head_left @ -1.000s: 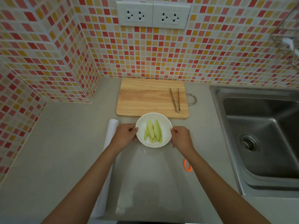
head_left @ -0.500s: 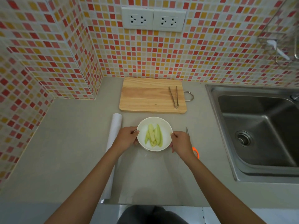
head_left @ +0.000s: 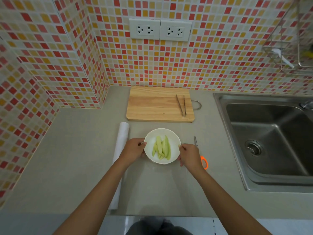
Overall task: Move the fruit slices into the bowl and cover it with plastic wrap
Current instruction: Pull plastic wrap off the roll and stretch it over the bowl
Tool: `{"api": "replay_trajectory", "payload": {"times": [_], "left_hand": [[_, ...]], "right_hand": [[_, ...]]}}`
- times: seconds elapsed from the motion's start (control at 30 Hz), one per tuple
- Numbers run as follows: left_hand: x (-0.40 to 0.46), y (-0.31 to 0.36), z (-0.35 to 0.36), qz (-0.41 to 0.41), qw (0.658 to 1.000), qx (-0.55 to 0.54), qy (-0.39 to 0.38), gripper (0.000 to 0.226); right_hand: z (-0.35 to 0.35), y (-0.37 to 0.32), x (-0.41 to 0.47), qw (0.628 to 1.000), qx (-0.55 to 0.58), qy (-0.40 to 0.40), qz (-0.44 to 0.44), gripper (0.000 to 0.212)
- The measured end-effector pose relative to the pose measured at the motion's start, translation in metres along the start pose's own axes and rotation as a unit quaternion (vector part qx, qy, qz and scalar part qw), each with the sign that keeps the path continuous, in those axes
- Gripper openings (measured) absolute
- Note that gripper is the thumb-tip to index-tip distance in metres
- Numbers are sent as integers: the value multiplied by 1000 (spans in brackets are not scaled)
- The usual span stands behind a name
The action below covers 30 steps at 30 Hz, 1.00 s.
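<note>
While both arms reach forward, left hand (head_left: 134, 148) and right hand (head_left: 189, 155) grip a round white bowl (head_left: 174, 143) of pale green fruit slices (head_left: 161, 147).

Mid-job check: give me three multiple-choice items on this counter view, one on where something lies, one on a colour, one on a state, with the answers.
1. Where do the tongs lie?
A. In the sink
B. On the cutting board
C. In the bowl

2. What colour is the scissors handle?
A. Orange
B. Blue
C. Black

3. Where are the fruit slices?
A. On the board
B. On the counter
C. Inside the bowl

Answers:
B, the tongs rest on the board's right part.
A, an orange loop shows beside the right hand.
C, green slices lie in the white bowl, which the left hand and right hand hold.
</note>
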State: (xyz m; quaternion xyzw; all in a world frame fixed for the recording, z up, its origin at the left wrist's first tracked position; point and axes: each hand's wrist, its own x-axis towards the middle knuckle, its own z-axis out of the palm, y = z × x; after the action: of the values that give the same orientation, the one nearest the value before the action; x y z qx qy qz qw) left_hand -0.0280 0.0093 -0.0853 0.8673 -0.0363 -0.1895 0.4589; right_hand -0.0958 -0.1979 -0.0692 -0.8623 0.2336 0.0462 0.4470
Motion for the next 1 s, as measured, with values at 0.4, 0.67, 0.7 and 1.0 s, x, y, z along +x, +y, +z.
{"api": "replay_trajectory", "payload": {"times": [0.4, 0.67, 0.7, 1.0], "left_hand": [[-3, -2, 0, 6, 1000, -6, 2, 27], [-6, 1, 0, -1, 1000, -7, 3, 27], [-7, 2, 0, -3, 1000, -8, 4, 26], [-12, 2, -1, -26, 999, -8, 39, 28]], "right_hand": [[-2, 1, -2, 1000, -4, -16, 3, 36], [-2, 0, -2, 1000, 3, -18, 7, 37], [-2, 0, -2, 1000, 3, -19, 8, 37], [-2, 2, 1, 1000, -8, -17, 7, 39]]}}
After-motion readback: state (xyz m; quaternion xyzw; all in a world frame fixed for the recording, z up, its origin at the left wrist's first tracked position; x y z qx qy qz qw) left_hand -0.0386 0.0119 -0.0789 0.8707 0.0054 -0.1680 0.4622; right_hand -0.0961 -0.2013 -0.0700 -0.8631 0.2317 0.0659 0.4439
